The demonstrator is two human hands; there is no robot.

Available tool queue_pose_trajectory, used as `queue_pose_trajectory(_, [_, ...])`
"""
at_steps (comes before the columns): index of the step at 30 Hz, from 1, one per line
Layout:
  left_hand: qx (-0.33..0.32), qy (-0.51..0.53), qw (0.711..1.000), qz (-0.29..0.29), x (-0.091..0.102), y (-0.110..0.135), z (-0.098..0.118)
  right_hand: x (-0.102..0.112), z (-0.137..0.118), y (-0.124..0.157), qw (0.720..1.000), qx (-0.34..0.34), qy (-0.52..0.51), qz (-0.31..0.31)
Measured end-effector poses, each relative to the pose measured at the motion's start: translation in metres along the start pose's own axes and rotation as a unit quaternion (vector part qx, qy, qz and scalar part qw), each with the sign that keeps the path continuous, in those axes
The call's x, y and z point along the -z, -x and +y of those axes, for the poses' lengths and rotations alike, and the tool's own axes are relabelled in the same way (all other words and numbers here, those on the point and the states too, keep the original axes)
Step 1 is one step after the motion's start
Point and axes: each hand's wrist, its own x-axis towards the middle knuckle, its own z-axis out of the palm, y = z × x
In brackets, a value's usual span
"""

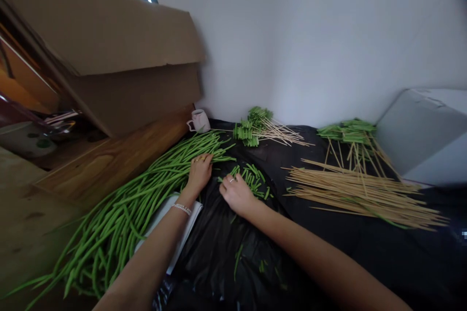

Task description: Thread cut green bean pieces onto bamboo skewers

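Observation:
My left hand (200, 172) is at the near-right ends of a big pile of long green beans (146, 184), its bent fingers closed over several of them. A beaded bracelet circles that wrist. Just to the right, my right hand (238, 193) is low over the black plastic sheet (215, 248), fingers curled down and pressed together; whatever is under the fingertips is hidden. Short cut bean pieces (254, 180) lie scattered beside and behind it. Partly under the bean pile and my left forearm is a white folded sheet (188, 223).
Bamboo skewers (357, 194) lie bundled at right. Skewers threaded with bean pieces stand in two heaps, one at the back middle (251, 129) and one at the back right (348, 131). A pink mug (200, 120), cardboard box (134, 58) and white box (430, 131) border the sheet.

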Motion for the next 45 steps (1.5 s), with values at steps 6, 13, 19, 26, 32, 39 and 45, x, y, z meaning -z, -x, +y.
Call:
queue_pose_trajectory(6, [-0.010,-0.006,1.000,-0.007,0.001,0.000,0.003,0.027,0.036,0.033,0.995,-0.099,0.007,-0.021])
queue_pose_trajectory(13, [-0.019,0.049,0.999,0.014,0.004,-0.002,0.001,0.075,0.095,0.136,0.978,-0.206,-0.029,-0.020])
queue_pose_trajectory(19, [-0.011,0.125,0.991,0.042,0.014,-0.015,0.036,0.078,0.141,0.181,0.939,-0.331,0.036,-0.088])
queue_pose_trajectory(26, [-0.022,0.201,0.979,0.024,0.008,-0.021,0.096,0.065,0.144,0.157,0.920,-0.378,0.079,-0.066])
queue_pose_trajectory(32, [-0.014,0.247,0.968,0.039,-0.004,-0.005,0.101,0.054,0.157,0.168,0.906,-0.407,0.105,-0.046])
queue_pose_trajectory(39, [0.002,0.292,0.956,0.031,-0.006,0.000,0.098,0.037,0.153,0.178,0.916,-0.377,0.127,-0.047])
queue_pose_trajectory(45, [0.012,0.299,0.954,0.006,-0.001,-0.001,0.098,0.041,0.146,0.175,0.927,-0.350,0.130,-0.020])
